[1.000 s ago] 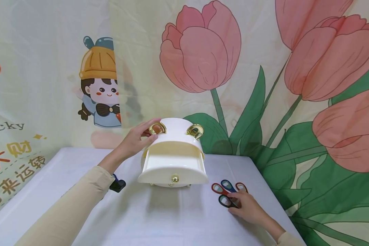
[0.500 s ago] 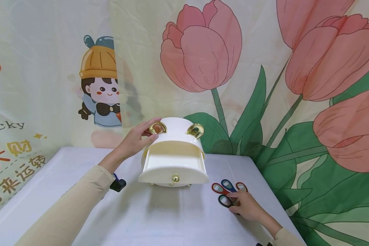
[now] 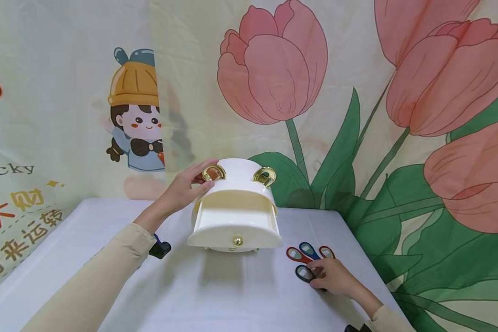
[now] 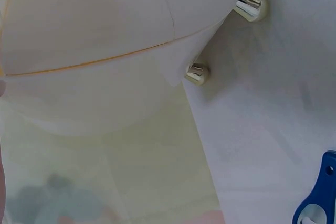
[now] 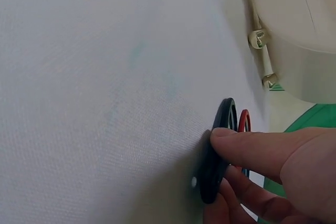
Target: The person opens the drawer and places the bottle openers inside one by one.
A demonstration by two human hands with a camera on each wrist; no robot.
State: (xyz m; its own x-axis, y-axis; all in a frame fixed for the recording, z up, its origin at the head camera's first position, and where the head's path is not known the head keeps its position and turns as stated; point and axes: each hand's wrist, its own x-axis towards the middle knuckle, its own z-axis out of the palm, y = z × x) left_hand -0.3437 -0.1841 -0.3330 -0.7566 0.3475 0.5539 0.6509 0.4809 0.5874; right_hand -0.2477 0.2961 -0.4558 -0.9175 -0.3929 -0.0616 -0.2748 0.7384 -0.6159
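Note:
A white rounded drawer box [image 3: 245, 184] with gold ring ears stands on the table, its drawer [image 3: 236, 221] pulled out and its gold knob facing me. My left hand [image 3: 184, 186] grips the box's upper left side beside the left ear; some fingertips are hidden behind it. To the right, my right hand [image 3: 336, 276] pinches a flat black piece with an oval loop [image 3: 305, 273] between thumb and fingers. In the right wrist view the thumb presses on the black piece [image 5: 216, 166], which stands on edge. Similar red [image 3: 295, 254] and blue [image 3: 309, 250] loops lie just beyond.
A white cloth [image 3: 216, 295] covers the table. Behind it hangs a tulip-printed backdrop [image 3: 274, 78]. A blue piece [image 4: 320, 190] with a small hole and an oval centre lies at the edge of the left wrist view. Short gold feet [image 4: 197, 74] hold the box up.
My right hand has shifted slightly, its fingers drawn closer on the black piece, and a dark object at its wrist has come into view. The left hand and drawer box stay put.

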